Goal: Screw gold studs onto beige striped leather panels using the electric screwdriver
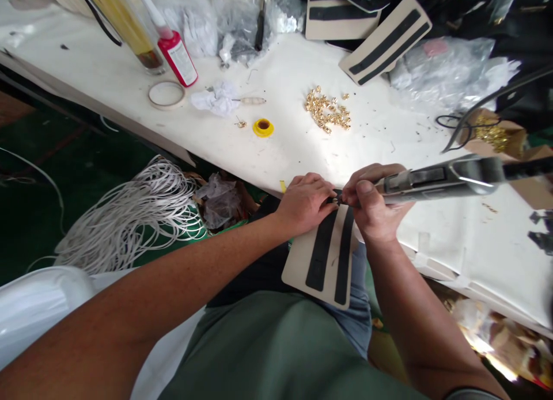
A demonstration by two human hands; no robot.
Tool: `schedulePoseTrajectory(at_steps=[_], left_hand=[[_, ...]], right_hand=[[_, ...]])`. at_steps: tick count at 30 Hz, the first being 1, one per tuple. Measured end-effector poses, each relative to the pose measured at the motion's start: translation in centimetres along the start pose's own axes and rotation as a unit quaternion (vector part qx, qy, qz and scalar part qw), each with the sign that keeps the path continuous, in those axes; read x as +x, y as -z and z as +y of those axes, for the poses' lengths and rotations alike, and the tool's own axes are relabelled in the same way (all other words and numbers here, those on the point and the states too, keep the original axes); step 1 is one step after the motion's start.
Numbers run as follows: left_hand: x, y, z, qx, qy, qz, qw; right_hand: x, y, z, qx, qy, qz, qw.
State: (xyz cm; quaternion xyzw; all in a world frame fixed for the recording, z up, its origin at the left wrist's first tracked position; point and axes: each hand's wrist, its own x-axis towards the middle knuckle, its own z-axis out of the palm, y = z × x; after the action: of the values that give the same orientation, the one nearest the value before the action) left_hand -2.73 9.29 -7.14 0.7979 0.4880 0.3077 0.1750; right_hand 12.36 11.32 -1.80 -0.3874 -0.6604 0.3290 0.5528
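My right hand (377, 201) is closed around a grey electric screwdriver (440, 178), whose front end points left and whose body reaches toward the right. A beige panel with two black strips (329, 262) lies across my lap against the table edge. My left hand (306, 203) is closed on the panel's upper end, fingers bent and close to my right fingertips. A small dark piece (338, 197) shows between the two hands; the fingers partly hide it and the tool's tip. Beyond the hands, a heap of small gold fittings (327, 110) sits on the white table (285, 152).
A red bottle (178, 57), a tape roll (166, 95), a yellow spool (263, 127) and a small awl-like tool (253, 101) stand or lie at left. Two more panels (384, 40) and plastic bags (444, 72) are at the back. A box (496, 136) is at right; coiled white cord (133, 218) lies below.
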Motion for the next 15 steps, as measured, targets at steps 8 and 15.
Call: schedulePoseTrajectory(at_steps=[8,15], left_hand=[[0.2,0.1,0.1,0.002,0.0,-0.015,1.0],[0.1,0.2,0.1,0.03,0.0,-0.014,0.999]], right_hand=[[0.7,-0.8,0.1,0.011,0.004,-0.002,1.0],[0.6,-1.2,-0.2,0.019,-0.009,0.004,1.0]])
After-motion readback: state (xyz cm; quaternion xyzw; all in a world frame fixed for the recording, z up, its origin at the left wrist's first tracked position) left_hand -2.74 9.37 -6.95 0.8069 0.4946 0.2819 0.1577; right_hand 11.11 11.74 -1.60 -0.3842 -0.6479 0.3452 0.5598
